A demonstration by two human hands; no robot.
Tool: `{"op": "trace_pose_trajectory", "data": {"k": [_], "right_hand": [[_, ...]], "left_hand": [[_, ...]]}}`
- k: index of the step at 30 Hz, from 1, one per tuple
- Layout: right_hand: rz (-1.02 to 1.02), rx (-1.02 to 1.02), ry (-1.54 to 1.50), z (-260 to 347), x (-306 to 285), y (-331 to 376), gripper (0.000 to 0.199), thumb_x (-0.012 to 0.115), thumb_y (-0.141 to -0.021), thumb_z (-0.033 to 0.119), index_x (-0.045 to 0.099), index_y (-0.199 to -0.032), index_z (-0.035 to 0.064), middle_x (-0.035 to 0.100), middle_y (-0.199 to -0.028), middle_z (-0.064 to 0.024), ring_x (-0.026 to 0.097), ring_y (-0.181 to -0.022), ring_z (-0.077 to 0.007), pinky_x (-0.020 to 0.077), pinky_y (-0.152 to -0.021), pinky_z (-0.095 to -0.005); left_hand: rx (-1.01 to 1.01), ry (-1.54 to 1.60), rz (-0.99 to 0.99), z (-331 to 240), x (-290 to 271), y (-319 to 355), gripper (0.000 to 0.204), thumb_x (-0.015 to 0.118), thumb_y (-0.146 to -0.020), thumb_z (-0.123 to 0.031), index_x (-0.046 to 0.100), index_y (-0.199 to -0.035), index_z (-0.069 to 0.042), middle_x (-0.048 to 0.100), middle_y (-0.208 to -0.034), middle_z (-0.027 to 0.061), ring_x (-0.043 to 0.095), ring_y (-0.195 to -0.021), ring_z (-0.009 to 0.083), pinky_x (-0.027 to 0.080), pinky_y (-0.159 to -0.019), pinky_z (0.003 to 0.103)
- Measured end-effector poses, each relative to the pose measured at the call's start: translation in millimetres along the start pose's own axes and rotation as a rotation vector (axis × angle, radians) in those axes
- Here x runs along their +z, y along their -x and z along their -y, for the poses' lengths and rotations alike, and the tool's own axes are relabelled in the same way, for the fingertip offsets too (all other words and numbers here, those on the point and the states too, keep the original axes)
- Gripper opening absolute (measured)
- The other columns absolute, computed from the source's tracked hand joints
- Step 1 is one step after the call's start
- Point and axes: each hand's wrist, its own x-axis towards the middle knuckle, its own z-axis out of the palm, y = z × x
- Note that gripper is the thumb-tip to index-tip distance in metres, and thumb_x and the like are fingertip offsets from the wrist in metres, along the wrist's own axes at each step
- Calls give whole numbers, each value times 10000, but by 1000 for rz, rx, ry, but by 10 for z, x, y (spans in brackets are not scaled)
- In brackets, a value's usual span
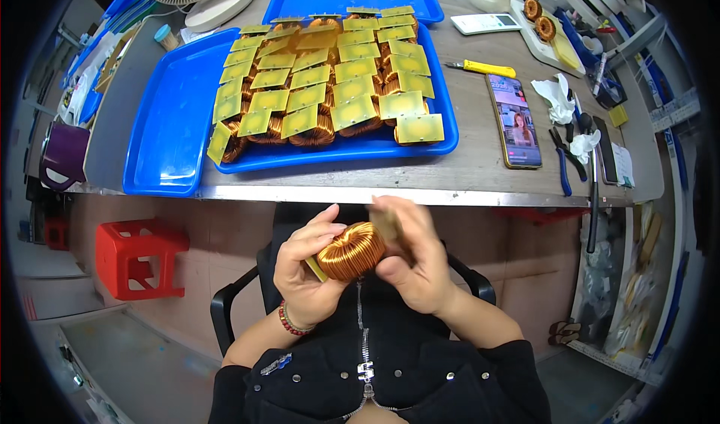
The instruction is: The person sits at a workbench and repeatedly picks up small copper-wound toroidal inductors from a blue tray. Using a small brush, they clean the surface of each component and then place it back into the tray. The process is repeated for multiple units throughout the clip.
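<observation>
Above my lap, my left hand (304, 263) is closed round a toroidal coil (351, 251) wound with shiny copper wire. A yellow board (316, 269) shows between the coil and that palm. My right hand (420, 266) is at the coil's right side, its fingers curled round a brownish piece (386, 225) too smeared to name. On the bench ahead, a blue tray (337, 158) holds rows of similar copper coils (311, 136), most of them topped with square yellow boards (352, 112).
Left of the full tray lies another blue tray (161, 165). At right are a phone (516, 127), a yellow cutter knife (487, 68), blue-handled pliers (564, 170) and a white calculator (486, 23). The bench's front edge (337, 196) lies beyond my hands; a red stool (139, 259) stands left.
</observation>
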Motion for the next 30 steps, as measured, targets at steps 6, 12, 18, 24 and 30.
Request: {"op": "trace_pose_trajectory", "data": {"k": [6,12,18,24,30], "right_hand": [[-180,-318,1011,4,-325,-82,442,738,-662,327,645,-1049,134,562,-974,-67,557,-593,-154,434,-488,-240],[-348,-594,783,-48,-619,-558,438,795,-606,166,625,-995,61,564,-905,-83,586,-665,-210,482,-551,-288],[-122,-660,983,-109,-492,-772,360,692,-655,194,637,-1006,139,584,-915,-11,555,-670,-164,440,-528,-269],[-3,-694,1184,-173,-504,-963,306,585,-681,163,648,-979,139,590,-932,1,538,-693,-137,415,-519,-257],[22,-755,1273,-127,-453,-922,301,584,-666,136,664,-956,145,613,-938,1,542,-681,-137,402,-508,-243]], "left_hand": [[22,-340,147,-109,-155,-301,415,751,-613,7,544,-973,-7,600,-979,159,600,-920,268,478,-810,333],[249,-701,273,63,-20,-941,401,615,-551,61,588,-939,-35,573,-877,113,554,-793,287,458,-700,351],[337,-882,394,218,121,-1249,418,613,-604,-6,552,-1015,-44,572,-894,85,541,-820,258,439,-719,362],[218,-796,602,36,-216,-1475,470,547,-633,61,587,-1067,-115,491,-1155,119,438,-1088,321,349,-915,411],[402,-1057,826,214,-225,-1811,437,632,-652,-114,599,-1077,-213,520,-1096,57,424,-1101,276,295,-929,449]]}}
